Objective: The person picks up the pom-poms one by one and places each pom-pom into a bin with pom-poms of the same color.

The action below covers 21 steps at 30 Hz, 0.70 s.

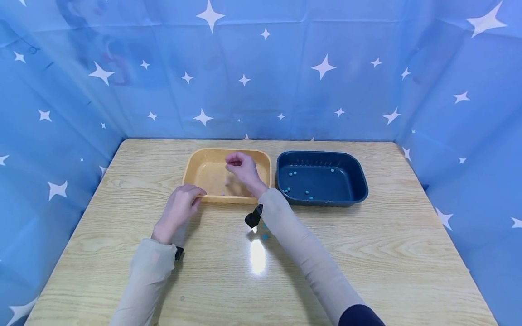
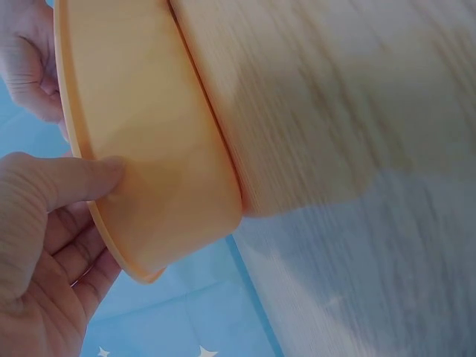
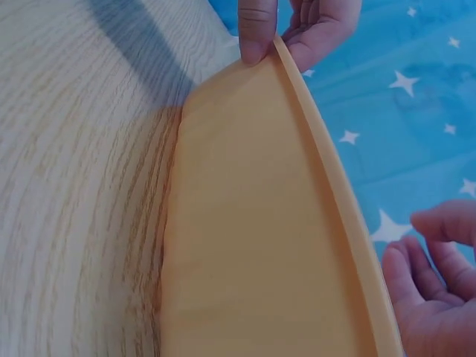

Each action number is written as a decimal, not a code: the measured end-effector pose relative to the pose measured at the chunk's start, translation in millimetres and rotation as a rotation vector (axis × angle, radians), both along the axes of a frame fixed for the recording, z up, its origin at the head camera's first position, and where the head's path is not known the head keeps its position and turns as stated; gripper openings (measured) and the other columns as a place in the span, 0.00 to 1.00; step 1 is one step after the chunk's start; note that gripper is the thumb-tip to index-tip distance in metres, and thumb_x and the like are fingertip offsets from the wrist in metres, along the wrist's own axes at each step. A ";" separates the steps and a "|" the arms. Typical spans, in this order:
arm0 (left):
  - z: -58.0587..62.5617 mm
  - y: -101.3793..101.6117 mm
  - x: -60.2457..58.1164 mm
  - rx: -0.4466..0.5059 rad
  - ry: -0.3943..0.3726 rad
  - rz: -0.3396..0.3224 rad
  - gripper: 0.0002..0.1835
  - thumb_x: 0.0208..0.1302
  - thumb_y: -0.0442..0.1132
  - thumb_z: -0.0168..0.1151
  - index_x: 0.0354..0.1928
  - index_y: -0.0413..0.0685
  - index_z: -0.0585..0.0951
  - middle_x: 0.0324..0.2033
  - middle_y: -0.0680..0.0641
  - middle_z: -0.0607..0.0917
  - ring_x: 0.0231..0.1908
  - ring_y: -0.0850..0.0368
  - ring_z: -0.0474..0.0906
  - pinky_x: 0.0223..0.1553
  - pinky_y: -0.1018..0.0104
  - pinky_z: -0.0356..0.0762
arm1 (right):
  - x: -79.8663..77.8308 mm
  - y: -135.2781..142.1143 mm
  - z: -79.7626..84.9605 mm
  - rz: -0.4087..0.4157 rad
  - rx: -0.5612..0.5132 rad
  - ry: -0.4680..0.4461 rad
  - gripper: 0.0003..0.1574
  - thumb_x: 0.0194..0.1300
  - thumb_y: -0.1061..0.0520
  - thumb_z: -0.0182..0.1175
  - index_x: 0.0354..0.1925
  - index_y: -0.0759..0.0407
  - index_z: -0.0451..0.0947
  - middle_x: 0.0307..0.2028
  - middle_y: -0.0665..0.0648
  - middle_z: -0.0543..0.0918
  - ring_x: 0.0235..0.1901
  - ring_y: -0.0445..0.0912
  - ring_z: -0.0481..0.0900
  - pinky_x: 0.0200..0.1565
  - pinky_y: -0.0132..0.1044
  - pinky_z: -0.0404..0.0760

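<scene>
Head view: orange tray (image 1: 209, 173) beside the blue tray (image 1: 322, 183) is gripped by the left hand (image 1: 178, 209), right hand (image 1: 244, 171) is half-curled above (can't tell if anything's held), beads (image 1: 226, 181) probably being picked, careful pinch needed next.

On the light wood-grain tabletop (image 1: 408, 253) before you, the rectangular orange plastic basin (image 1: 234, 199) sits just left of the rectangular dark-blue plastic basin (image 1: 355, 202). Small pink pieces (image 1: 226, 182) lie in the left one; small round blue pieces (image 1: 332, 170) lie in the right one, with others on the tabletop nearer you. Your left hand (image 1: 179, 206) is at the left basin's near-left corner, your right hand (image 1: 243, 170) above its inside.
</scene>
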<state>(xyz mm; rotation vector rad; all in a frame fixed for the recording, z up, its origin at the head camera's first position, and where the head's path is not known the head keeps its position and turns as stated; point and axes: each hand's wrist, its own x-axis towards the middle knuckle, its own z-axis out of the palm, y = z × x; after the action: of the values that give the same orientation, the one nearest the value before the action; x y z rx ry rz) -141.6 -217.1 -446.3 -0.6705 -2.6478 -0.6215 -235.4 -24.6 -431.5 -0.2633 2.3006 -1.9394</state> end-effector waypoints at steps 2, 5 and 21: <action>-0.1 0.1 -0.2 -0.001 0.002 -0.001 0.08 0.48 0.22 0.65 0.31 0.38 0.83 0.30 0.43 0.85 0.34 0.47 0.80 0.43 0.50 0.75 | 0.0 0.3 1.0 -0.002 0.006 -0.007 0.11 0.58 0.69 0.61 0.42 0.66 0.78 0.39 0.59 0.81 0.38 0.46 0.77 0.42 0.30 0.77; -0.1 0.4 -0.1 -0.002 -0.002 0.002 0.08 0.48 0.22 0.65 0.31 0.38 0.83 0.30 0.43 0.85 0.34 0.47 0.80 0.43 0.51 0.76 | 1.1 1.3 2.6 0.001 0.014 -0.009 0.10 0.59 0.68 0.61 0.42 0.65 0.78 0.39 0.58 0.81 0.39 0.45 0.77 0.43 0.30 0.77; 0.2 1.5 1.1 -0.003 -0.009 0.017 0.08 0.48 0.22 0.65 0.31 0.38 0.83 0.31 0.42 0.85 0.34 0.46 0.80 0.43 0.51 0.76 | 16.2 23.1 10.3 0.035 0.005 0.041 0.10 0.59 0.66 0.62 0.42 0.65 0.78 0.39 0.59 0.81 0.40 0.47 0.78 0.45 0.33 0.78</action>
<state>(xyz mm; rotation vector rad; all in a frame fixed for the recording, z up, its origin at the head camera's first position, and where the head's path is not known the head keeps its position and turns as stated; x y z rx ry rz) -140.4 -215.7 -446.1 -0.6472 -2.6603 -0.6171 -219.2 -1.5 -421.3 -0.3434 2.3094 -1.9299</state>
